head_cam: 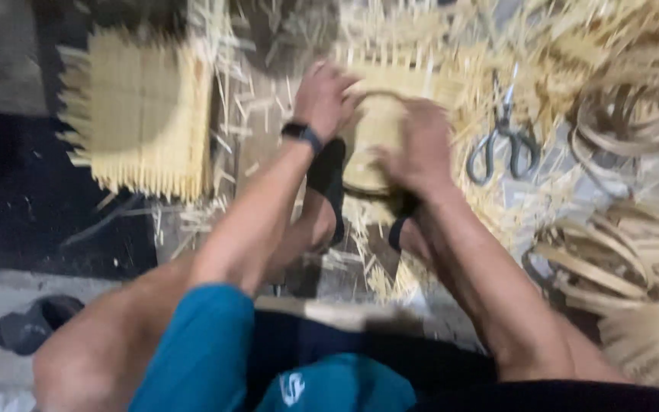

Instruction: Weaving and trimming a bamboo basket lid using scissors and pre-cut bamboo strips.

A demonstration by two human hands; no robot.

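Both my hands work on a small woven bamboo basket (375,133) held between my feet on the floor. My left hand (328,98), with a dark band at the wrist, grips the basket's upper left rim. My right hand (419,149) presses on its right side, fingers curled over the weave. Loose strip ends stick up from the basket's far edge. The picture is blurred by motion.
A flat woven bamboo mat (143,114) lies at the left. Scissors (503,141) rest on the floor right of the basket. Coiled bamboo strips (634,107) and hoops (612,263) pile at the right. A dark sandal (32,324) sits at lower left. Straw scraps litter the floor.
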